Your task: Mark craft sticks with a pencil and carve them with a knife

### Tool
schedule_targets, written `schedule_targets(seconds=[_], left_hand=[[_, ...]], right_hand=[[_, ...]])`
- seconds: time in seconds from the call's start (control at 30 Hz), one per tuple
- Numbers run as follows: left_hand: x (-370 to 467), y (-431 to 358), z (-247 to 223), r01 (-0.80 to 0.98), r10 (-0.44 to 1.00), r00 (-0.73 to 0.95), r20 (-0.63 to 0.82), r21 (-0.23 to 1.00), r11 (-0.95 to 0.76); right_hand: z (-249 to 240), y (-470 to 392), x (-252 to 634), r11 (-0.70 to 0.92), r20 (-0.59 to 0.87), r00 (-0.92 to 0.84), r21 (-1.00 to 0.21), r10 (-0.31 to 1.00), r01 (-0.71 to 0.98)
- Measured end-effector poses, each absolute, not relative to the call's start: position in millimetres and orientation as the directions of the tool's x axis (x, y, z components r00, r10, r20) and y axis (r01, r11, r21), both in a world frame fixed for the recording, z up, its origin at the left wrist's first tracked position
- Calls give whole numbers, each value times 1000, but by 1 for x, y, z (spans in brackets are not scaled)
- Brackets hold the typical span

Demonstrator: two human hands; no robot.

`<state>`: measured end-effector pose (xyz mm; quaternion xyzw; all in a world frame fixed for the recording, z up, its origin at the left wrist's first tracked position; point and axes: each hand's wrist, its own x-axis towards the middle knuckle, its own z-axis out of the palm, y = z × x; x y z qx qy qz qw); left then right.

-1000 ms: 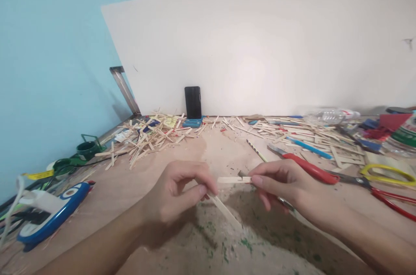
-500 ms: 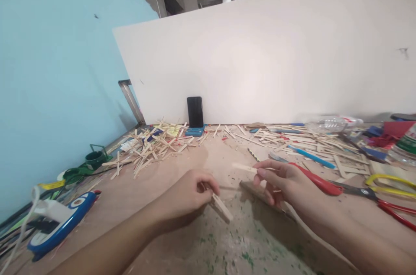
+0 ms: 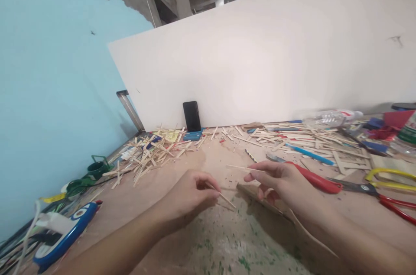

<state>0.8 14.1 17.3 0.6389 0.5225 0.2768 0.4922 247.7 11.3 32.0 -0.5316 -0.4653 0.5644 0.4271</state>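
Near the middle of the table, my left hand (image 3: 196, 192) is closed, pinching a thin wooden stick (image 3: 224, 198) that points forward-right and down. My right hand (image 3: 274, 179) pinches another pale wooden stick (image 3: 239, 167) between thumb and fingertips, its free end pointing left. The two sticks are apart. Below my right hand lies a dark-edged board (image 3: 260, 202), partly hidden by the hand and its shadow. Red-handled pliers or a knife (image 3: 320, 180) lie just beyond my right wrist.
Loose wooden sticks lie in piles at the back left (image 3: 152, 153) and back right (image 3: 305, 138). A black phone (image 3: 191, 116) leans against the white panel (image 3: 243, 63). Scissors (image 3: 368, 188), a blue pen (image 3: 310, 154) and a plastic bottle (image 3: 334, 117) are to the right; a blue-white tool (image 3: 66, 234) is left.
Both sticks have turned from showing their flat faces to showing thin edges. My hands stay in nearly the same places, and the camera view has shifted slightly.
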Motion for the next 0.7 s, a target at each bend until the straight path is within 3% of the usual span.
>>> schedule_targets(seconds=[0.2, 0.43, 0.57, 0.7], left_hand=[[-2, 36, 13, 562, 950, 309, -37, 813, -151], [-12, 112, 25, 778, 897, 442, 26, 487, -397], [-10, 177, 33, 877, 912, 391, 127, 249, -411], [-2, 218, 30, 928, 925, 339, 170, 98, -358]], right_hand=[[36, 10, 249, -199, -200, -51, -980, 979, 24], [30, 15, 252, -182, -183, -38, -983, 982, 23], [29, 17, 250, -181, -181, -27, -983, 983, 31], [29, 17, 250, -185, -187, -31, -982, 982, 45]])
